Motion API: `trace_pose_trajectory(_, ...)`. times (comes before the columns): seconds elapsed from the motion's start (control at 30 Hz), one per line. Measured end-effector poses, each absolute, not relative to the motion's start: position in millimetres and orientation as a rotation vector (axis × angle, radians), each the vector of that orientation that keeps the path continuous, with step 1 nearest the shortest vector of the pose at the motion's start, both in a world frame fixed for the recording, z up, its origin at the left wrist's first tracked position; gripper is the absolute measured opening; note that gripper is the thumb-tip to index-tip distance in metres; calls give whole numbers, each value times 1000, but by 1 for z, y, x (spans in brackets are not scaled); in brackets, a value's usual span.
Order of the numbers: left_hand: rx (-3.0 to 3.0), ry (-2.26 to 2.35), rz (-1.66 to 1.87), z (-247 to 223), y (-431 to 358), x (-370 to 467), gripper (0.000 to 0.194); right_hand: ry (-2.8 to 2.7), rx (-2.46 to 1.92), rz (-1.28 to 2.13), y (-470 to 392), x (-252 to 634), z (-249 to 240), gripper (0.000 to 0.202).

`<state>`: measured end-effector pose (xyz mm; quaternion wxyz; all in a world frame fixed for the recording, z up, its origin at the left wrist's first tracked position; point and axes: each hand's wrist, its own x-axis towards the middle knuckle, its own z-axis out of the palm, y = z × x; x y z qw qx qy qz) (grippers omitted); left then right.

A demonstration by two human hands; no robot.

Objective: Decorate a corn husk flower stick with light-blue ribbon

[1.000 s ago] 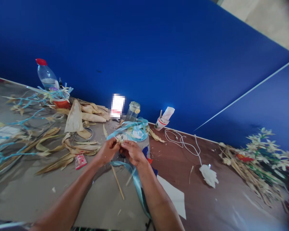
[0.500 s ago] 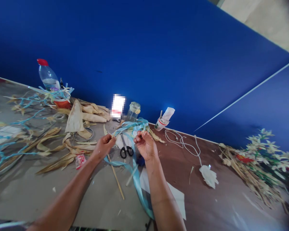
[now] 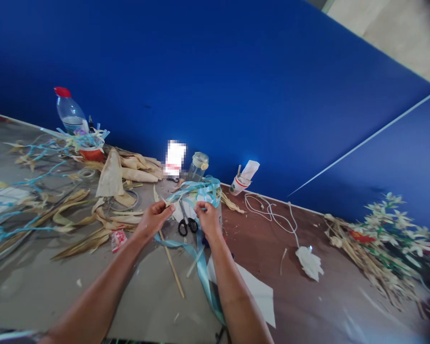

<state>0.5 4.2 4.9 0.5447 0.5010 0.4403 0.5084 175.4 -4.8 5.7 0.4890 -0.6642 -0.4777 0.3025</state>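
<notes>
My left hand (image 3: 155, 220) is closed in a pinch, and a small pale strip (image 3: 168, 205) pokes out at its fingertips. Close by on the right, my right hand (image 3: 209, 220) also has thumb and fingers pressed together; what they hold is too small to make out. Light blue ribbon (image 3: 212, 187) lies heaped just beyond both hands, and a long loop of it trails toward the near edge under my right forearm. Between the hands, black-handled scissors (image 3: 187, 226) rest on the table. A thin wooden stick (image 3: 172, 267) lies below my left hand.
Dried husks (image 3: 139, 173), a red wrapper (image 3: 118, 240) and blue-wrapped stems (image 3: 28, 181) spread to the left. A red-capped bottle (image 3: 71, 114), a glass jar (image 3: 198, 165) and a paper cup (image 3: 239, 184) stand along the blue partition (image 3: 236, 86). White cable (image 3: 272, 210) and husk flowers (image 3: 394, 229) lie right.
My right hand has turned over from palm side to back and shifted slightly left, closer to my left hand. The left hand stays almost in place, still pinching.
</notes>
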Motion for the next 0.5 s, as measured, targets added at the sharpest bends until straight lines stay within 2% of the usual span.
trace_pose_trajectory(0.1,1231,1029,1170,2,4,1,38,-1156,-1558,501,-7,176,8,41)
trace_pose_trajectory(0.2,1276,1024,1131,3,4,2,35,-1162,-1419,428,-11,174,14,31)
trace_pose_trajectory(0.3,1319,1055,1100,4,3,2,35,-1143,-1356,626,-14,170,17,17)
trace_pose_trajectory(0.4,1357,1092,1083,5,2,3,33,-1148,-1273,928,-15,163,17,17)
trace_pose_trajectory(0.5,1365,1098,1085,5,1,4,32,-1233,-1248,934,-16,157,18,15)
